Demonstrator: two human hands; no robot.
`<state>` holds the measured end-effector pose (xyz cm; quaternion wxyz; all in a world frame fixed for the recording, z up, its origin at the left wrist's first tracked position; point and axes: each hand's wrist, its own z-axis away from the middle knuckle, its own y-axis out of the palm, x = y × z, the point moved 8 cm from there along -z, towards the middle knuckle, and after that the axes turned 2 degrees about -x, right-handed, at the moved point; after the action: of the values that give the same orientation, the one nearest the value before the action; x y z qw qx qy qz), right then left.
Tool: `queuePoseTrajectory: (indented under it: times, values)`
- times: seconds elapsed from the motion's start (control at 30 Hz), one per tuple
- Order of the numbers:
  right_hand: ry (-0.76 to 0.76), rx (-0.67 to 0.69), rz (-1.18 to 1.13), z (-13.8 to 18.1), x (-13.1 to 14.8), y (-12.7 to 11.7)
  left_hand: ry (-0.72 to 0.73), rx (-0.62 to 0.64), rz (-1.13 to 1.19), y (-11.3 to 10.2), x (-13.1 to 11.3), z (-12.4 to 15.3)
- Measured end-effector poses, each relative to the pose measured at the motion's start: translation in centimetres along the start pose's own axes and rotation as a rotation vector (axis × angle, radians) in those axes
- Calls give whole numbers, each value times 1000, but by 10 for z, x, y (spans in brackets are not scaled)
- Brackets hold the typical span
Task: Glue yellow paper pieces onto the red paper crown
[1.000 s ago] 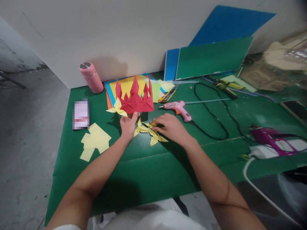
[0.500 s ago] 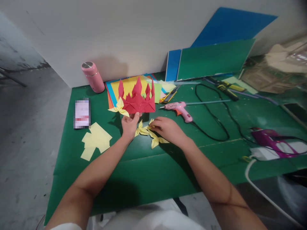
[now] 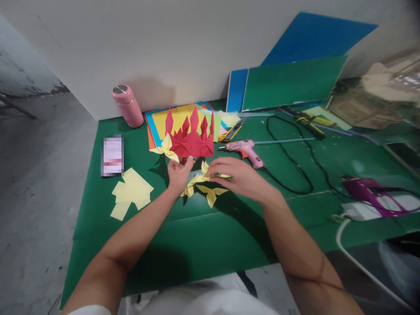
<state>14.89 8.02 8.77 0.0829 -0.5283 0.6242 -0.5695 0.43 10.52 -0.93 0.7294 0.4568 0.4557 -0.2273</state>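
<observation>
My left hand [image 3: 179,174] is closed on the lower edge of a red folded paper crown [image 3: 193,144] with tall points, held up above the table. A pale yellow paper flower [image 3: 166,148] sits at the crown's left end, by my fingertips. My right hand [image 3: 234,174] pinches another yellow paper flower [image 3: 205,169] between thumb and fingers, partly hidden by them. Just below it a three-petalled yellow flower [image 3: 211,195] lies on the table. Close to my left wrist is one more yellow flower [image 3: 188,189], overlapping the one in my right hand from this angle.
A pink glue gun [image 3: 244,149] lies right of the crown, its black cord running right. Pale yellow paper squares [image 3: 133,191] and a phone [image 3: 112,155] lie left. Behind are a pink flask [image 3: 127,107], coloured paper [image 3: 157,120] and a green board [image 3: 295,83]. A purple power strip [image 3: 369,192] is at right.
My right hand has lifted a yellow flower slightly, and the flowers beneath have shifted. The crown has turned a little in my left hand and moved slightly right.
</observation>
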Motion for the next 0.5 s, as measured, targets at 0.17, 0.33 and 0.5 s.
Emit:
queuePoseTrajectory:
  times: [0.17, 0.33, 0.5]
  values:
    - [-170, -204, 192, -24, 27, -23, 61, 41, 17, 0, -2, 2]
    - [-213, -309, 313, -40, 29, -27, 117, 43, -43, -1, -9, 3]
    - [-210, -285, 338, -39, 23, -23, 150, 69, 3, 3, -11, 5]
